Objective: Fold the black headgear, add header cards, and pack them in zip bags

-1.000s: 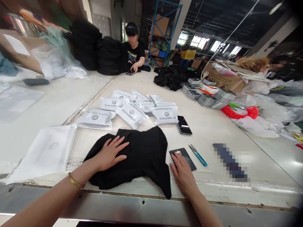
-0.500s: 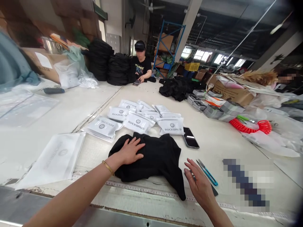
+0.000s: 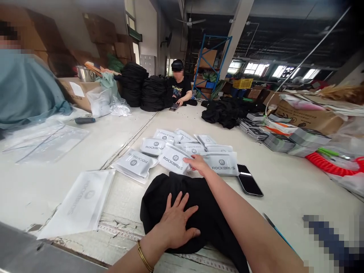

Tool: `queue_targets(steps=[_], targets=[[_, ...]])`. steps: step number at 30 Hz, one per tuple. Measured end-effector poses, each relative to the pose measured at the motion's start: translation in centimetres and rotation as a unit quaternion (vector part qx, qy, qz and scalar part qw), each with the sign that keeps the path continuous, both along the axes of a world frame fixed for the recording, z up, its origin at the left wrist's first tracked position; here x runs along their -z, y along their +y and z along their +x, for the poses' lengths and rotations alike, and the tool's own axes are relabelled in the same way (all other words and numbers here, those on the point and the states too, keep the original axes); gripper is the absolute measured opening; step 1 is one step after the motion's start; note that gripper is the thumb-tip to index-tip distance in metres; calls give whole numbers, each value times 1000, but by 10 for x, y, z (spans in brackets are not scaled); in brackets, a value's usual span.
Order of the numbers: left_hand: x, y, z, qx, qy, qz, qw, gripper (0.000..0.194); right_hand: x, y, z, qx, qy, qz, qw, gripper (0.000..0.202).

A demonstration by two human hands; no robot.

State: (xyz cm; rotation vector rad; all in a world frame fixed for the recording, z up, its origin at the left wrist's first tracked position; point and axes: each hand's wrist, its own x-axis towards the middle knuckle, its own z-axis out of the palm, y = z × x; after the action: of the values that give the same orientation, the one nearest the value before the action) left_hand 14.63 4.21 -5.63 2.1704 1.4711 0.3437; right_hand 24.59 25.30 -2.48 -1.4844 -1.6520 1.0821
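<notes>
A crumpled black garment lies on the white table close to me. My left hand rests flat on it, fingers spread. My right hand reaches across the garment to the far side, its fingertips touching a white ROCKBRUS pouch in a heap of several such pouches. Whether the fingers grip the pouch I cannot tell.
A black phone lies right of the pouches. Empty white bags sit at the left. Blue scissors poke out by my right arm. Boxes, a red coiled cord, black clothes and a seated person are farther off.
My right hand left the dark card near the scissors and reached forward over the garment to the pouches. My left hand slid toward me on the garment. The view turned left.
</notes>
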Motion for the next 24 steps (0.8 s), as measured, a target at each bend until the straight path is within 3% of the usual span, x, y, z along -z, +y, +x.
queue_targets(steps=[4,8,11,13,14,16,19,22,24], targets=[[-1,4,0,-1,-6,-2,1000,65,-23,-21,1,-31,109,-10,993,19],[0,13,-1,4,4,0,1000,63,-70,-63,31,18,232,67,970,17],[2,31,-4,3,10,0,1000,61,-89,-103,59,105,405,132,899,16],[4,49,-8,-8,5,-2,1000,60,-79,-135,71,151,460,107,869,17],[4,59,-10,-15,0,-2,1000,60,-66,-153,73,162,452,68,874,18],[3,77,-17,-24,-15,-1,1000,59,-32,-190,71,185,410,-38,892,21],[-6,90,-31,-23,-54,-4,998,50,18,-237,61,204,384,-107,894,26],[-26,71,-45,-52,-114,11,992,32,39,-258,57,238,349,-140,895,24],[-41,41,-49,-87,-155,28,984,38,40,-260,59,251,324,-131,903,24]])
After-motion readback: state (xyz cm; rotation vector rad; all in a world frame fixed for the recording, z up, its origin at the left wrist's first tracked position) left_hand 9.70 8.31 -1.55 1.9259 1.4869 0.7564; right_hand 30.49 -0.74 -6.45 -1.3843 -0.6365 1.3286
